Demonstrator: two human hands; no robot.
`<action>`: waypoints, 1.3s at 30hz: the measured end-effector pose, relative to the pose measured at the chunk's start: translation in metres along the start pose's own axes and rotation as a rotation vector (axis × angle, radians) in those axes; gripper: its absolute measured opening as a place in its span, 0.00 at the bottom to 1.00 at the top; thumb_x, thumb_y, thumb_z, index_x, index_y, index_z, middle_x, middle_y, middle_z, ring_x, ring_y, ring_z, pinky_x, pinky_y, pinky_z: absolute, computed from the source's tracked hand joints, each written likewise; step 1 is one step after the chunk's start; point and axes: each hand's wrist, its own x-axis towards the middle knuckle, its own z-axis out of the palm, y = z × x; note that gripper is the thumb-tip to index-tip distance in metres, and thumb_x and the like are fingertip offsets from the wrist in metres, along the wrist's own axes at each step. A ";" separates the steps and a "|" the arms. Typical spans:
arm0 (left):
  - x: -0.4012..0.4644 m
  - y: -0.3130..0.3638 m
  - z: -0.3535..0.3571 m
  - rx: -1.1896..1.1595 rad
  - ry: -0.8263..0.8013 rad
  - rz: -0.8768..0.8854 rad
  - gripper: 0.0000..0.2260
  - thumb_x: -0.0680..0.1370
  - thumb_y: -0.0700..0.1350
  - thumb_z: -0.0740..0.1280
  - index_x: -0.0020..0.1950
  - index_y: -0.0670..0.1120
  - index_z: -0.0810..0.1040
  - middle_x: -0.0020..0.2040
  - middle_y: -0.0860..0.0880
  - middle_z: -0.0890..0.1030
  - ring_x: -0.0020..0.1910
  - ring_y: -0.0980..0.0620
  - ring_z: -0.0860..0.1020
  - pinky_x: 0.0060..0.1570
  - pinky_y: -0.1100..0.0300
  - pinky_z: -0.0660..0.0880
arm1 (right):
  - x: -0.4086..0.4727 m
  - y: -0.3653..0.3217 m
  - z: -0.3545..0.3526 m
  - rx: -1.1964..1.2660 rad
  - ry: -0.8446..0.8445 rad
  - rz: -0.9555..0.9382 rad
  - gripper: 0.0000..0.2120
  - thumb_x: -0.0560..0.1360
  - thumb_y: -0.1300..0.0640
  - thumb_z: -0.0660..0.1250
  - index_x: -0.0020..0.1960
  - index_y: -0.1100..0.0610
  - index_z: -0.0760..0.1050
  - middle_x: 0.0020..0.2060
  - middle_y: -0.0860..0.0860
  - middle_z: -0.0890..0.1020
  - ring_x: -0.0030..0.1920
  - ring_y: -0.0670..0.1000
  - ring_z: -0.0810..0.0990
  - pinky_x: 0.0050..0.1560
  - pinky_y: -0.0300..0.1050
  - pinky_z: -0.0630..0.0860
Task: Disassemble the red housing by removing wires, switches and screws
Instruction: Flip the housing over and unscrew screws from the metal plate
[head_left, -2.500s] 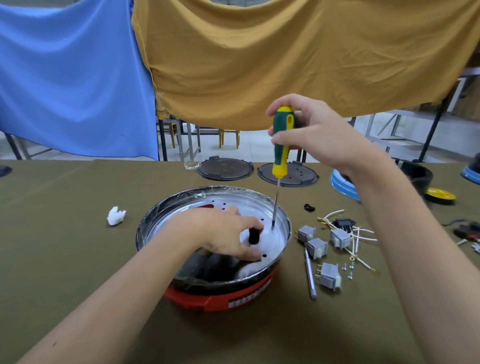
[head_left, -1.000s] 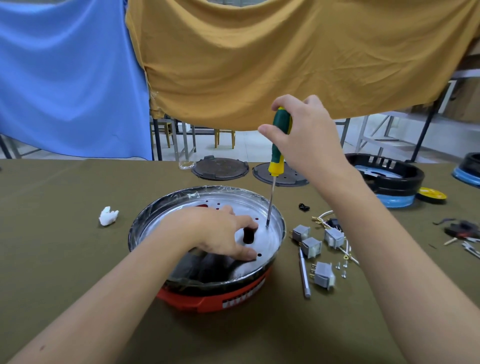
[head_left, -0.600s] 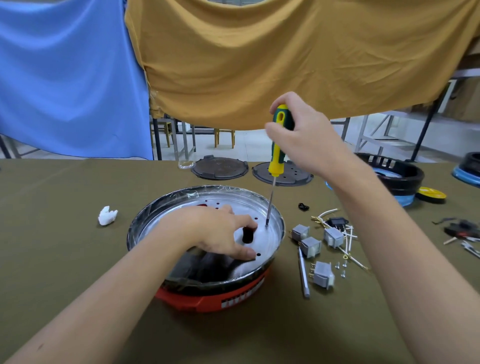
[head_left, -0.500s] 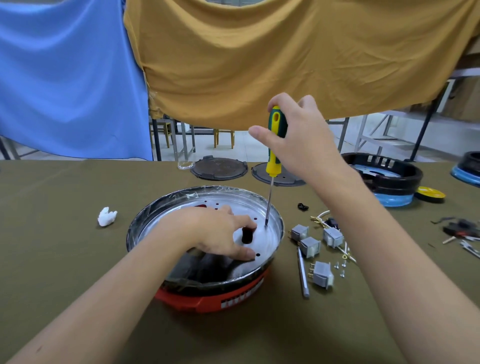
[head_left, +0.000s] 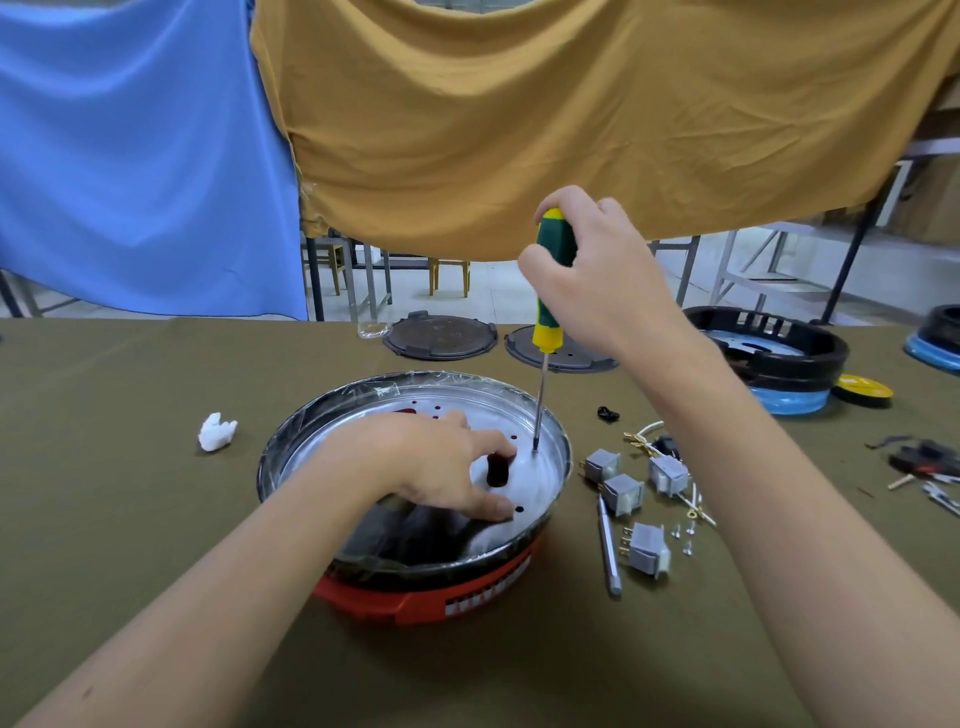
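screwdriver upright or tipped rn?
Near upright. The right hand grips the screwdriver by its handle; its tip sits on the silver plate inside the red housing.

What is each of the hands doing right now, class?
Left hand: open, fingers spread, pressing down on the metal plate inside the red housing.
Right hand: closed around the screwdriver, tip on the plate.

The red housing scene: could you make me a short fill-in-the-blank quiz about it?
1. The right hand grips a ____ by its green and yellow handle.
2. The left hand rests ____ the red housing.
3. The grey switches lie on the table, to the ____ of the housing.

Missing words: screwdriver; inside; right
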 end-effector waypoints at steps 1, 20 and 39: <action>0.000 0.000 0.000 -0.002 0.002 -0.001 0.32 0.73 0.72 0.60 0.74 0.67 0.55 0.70 0.50 0.63 0.59 0.40 0.77 0.61 0.45 0.73 | -0.001 0.001 0.002 -0.076 0.030 -0.013 0.15 0.77 0.46 0.65 0.61 0.52 0.73 0.48 0.52 0.69 0.48 0.53 0.72 0.47 0.46 0.73; 0.000 0.000 0.000 0.015 0.006 -0.001 0.32 0.73 0.72 0.59 0.74 0.67 0.54 0.71 0.50 0.62 0.59 0.41 0.77 0.60 0.45 0.74 | -0.003 0.002 0.007 -0.178 0.076 -0.069 0.18 0.78 0.45 0.66 0.61 0.55 0.72 0.51 0.53 0.66 0.53 0.55 0.68 0.50 0.46 0.69; -0.001 0.000 0.000 0.001 0.009 0.002 0.31 0.74 0.71 0.60 0.74 0.66 0.55 0.69 0.50 0.63 0.58 0.41 0.78 0.59 0.46 0.74 | 0.000 0.001 0.004 -0.143 0.107 -0.069 0.18 0.78 0.49 0.69 0.66 0.53 0.74 0.53 0.53 0.66 0.55 0.56 0.73 0.56 0.47 0.72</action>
